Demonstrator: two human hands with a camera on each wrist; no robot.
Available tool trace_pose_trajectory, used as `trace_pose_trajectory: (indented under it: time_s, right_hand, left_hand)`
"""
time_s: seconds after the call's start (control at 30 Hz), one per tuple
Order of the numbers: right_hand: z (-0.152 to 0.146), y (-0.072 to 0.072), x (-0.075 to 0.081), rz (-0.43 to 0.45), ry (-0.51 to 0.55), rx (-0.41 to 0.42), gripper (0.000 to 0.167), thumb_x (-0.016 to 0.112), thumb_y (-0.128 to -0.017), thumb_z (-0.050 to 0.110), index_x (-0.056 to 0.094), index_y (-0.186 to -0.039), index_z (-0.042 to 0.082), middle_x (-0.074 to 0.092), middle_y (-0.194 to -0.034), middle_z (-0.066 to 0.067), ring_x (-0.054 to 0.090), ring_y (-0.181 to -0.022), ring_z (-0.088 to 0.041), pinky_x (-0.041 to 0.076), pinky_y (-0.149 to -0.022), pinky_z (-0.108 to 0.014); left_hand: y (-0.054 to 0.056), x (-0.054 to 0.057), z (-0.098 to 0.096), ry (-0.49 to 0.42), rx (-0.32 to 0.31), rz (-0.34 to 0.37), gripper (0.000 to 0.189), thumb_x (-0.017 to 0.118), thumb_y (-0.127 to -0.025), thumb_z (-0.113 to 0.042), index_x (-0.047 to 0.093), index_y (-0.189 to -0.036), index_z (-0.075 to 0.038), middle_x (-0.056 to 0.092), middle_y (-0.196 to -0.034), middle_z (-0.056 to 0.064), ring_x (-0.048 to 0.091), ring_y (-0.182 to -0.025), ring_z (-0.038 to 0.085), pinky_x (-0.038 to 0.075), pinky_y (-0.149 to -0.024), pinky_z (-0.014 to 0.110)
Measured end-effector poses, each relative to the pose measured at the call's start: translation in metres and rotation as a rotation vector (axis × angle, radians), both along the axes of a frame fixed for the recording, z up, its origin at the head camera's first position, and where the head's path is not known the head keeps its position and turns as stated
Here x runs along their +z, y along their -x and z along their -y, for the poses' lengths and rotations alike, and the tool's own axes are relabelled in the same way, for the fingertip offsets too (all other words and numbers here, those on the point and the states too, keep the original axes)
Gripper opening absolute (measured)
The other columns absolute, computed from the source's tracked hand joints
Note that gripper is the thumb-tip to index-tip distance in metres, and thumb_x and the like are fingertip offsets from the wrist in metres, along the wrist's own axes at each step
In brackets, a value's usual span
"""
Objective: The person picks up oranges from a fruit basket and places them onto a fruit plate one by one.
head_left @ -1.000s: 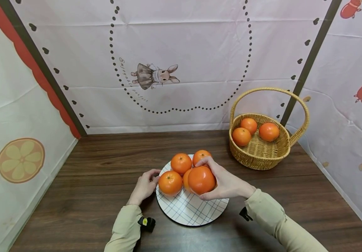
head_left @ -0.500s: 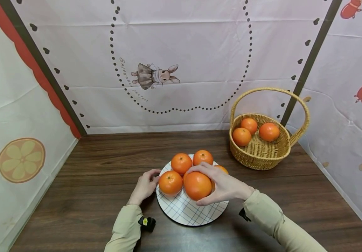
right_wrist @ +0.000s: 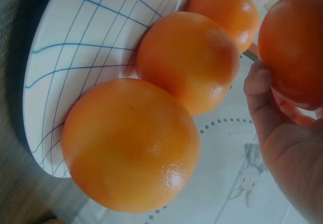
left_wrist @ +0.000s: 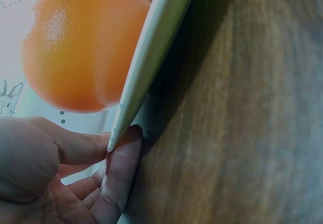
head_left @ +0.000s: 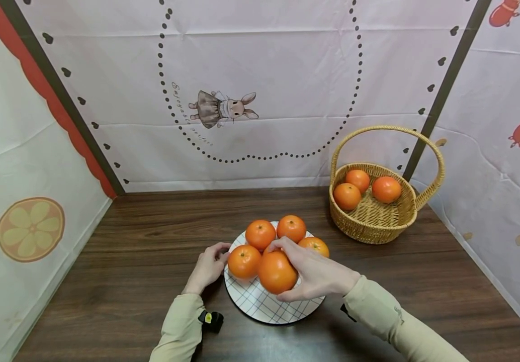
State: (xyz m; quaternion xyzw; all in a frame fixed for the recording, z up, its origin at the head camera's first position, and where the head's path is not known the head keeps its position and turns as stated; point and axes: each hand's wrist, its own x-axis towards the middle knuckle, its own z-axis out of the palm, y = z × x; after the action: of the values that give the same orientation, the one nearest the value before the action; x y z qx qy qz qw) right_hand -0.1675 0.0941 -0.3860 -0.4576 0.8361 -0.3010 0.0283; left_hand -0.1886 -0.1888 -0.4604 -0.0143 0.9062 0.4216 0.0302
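My right hand (head_left: 316, 274) grips an orange (head_left: 278, 275) between thumb and fingers, above a white plate (head_left: 271, 307) with a blue grid pattern. In the right wrist view the same orange (right_wrist: 298, 47) hangs over the plate's other fruit. Several oranges rest on the plate, one (head_left: 244, 261) at its left, two at the far side and one (head_left: 314, 246) at the right. My left hand (head_left: 206, 269) is at the plate's left edge. The left wrist view shows its thumb and a finger pinching the rim (left_wrist: 133, 100), one on each side.
A wicker basket (head_left: 359, 231) with a tall arched handle stands at the back right, holding three oranges (head_left: 347, 196). The dark wooden table (head_left: 151, 236) is bounded by printed cloth at the back and both sides.
My right hand has shifted left and nearer to me with its orange, uncovering the orange at the plate's right. My left hand stays at the rim.
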Motion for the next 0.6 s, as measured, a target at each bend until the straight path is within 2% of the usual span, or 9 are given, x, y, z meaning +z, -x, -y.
trace_pose_trajectory:
  time_s: [0.2, 0.33, 0.43, 0.6]
  right_hand:
    - [0.0022, 0.0002, -0.0013, -0.068, -0.037, 0.035, 0.075, 0.086, -0.072, 0.036, 0.044, -0.132, 0.021, 0.051, -0.13, 0.007, 0.059, -0.109, -0.006, 0.053, -0.094, -0.027]
    - [0.0021, -0.0007, -0.0014, -0.085, -0.086, 0.022, 0.072, 0.085, -0.072, 0.04, 0.05, -0.133, 0.024, 0.049, -0.133, 0.008, 0.057, -0.112, -0.007, 0.053, -0.094, -0.031]
    - [0.0024, -0.0014, -0.0027, -0.104, -0.108, 0.019, 0.073, 0.085, -0.072, 0.042, 0.051, -0.135, 0.025, 0.048, -0.135, 0.007, 0.058, -0.109, -0.008, 0.053, -0.092, -0.033]
    - [0.0045, -0.0019, -0.0073, -0.205, -0.096, 0.063, 0.075, 0.086, -0.072, 0.04, 0.052, -0.137, 0.022, 0.048, -0.133, 0.001, 0.061, -0.102, -0.011, 0.054, -0.089, -0.03]
  left_hand:
    - [-0.0002, 0.0004, 0.0, 0.001, -0.002, 0.002, 0.029, 0.054, -0.101, -0.007, 0.064, -0.128, -0.002, 0.056, -0.083, 0.008, 0.048, -0.065, 0.016, 0.04, -0.061, 0.026]
    - [-0.0001, 0.0005, 0.0, 0.003, -0.003, 0.0, 0.029, 0.054, -0.101, -0.007, 0.064, -0.128, -0.002, 0.057, -0.083, 0.008, 0.048, -0.065, 0.016, 0.04, -0.061, 0.026]
    - [0.0001, 0.0004, 0.0001, 0.003, -0.003, -0.003, 0.029, 0.054, -0.101, -0.007, 0.064, -0.128, -0.002, 0.057, -0.083, 0.008, 0.048, -0.065, 0.016, 0.041, -0.06, 0.026]
    - [0.0005, -0.0001, 0.0006, 0.0, -0.007, -0.006, 0.03, 0.054, -0.101, -0.007, 0.064, -0.128, -0.001, 0.058, -0.083, 0.008, 0.049, -0.065, 0.015, 0.041, -0.06, 0.026]
